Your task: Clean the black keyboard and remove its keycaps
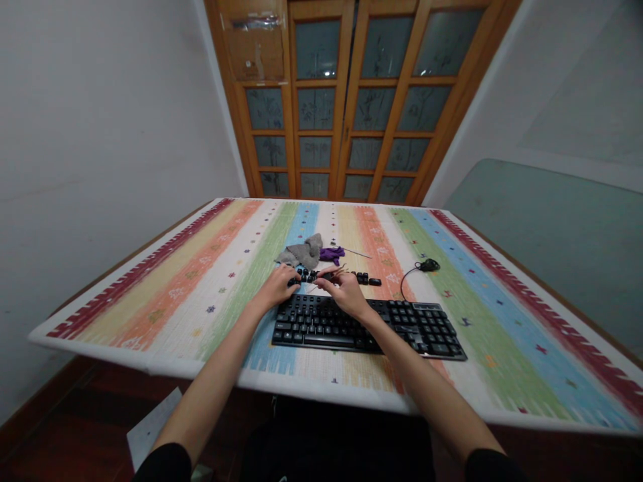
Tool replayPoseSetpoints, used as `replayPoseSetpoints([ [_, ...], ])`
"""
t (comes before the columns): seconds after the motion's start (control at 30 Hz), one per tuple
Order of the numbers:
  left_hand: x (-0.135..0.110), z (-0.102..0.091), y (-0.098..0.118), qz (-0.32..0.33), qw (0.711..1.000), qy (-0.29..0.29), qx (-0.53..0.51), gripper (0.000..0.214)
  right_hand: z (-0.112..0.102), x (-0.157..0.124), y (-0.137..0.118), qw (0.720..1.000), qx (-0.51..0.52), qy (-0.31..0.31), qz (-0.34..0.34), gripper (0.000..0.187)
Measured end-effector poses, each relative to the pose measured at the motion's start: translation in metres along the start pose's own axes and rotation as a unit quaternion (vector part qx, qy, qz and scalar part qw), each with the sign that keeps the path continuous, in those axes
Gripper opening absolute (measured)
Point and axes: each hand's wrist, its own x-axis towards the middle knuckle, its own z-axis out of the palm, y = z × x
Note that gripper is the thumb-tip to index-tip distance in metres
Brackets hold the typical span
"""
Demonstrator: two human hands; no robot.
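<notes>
A black keyboard (426, 328) lies on the striped tablecloth (502, 321) near the front edge. My left hand (278, 286) rests just behind its top left corner, fingers curled onto a loose black keycap. My right hand (346, 291) hovers over the keyboard's upper middle, fingers pinched around a thin stick-like tool that points toward a row of removed black keycaps (364, 278) lined up behind the keyboard.
A grey cloth (304, 252) and a purple item (331, 254) lie behind the keycaps. The keyboard's cable loops to a black plug (429, 265) at the right. Wooden glass-paned doors (346, 100) stand behind the table. White walls flank both sides.
</notes>
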Motion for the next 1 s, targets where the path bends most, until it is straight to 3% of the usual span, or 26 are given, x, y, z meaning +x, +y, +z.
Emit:
replayPoseSetpoints([
  [0.63,0.000,0.006,-0.008,0.004,1.000,0.010,0.017,0.013,0.016,-0.012,0.000,0.985,-0.111,-0.127,-0.023,0.033],
  [1.0,-0.015,-0.005,0.001,-0.021,0.998,0.050,-0.031,0.014,0.029,-0.016,0.006,0.986,-0.142,-0.083,0.005,0.037],
])
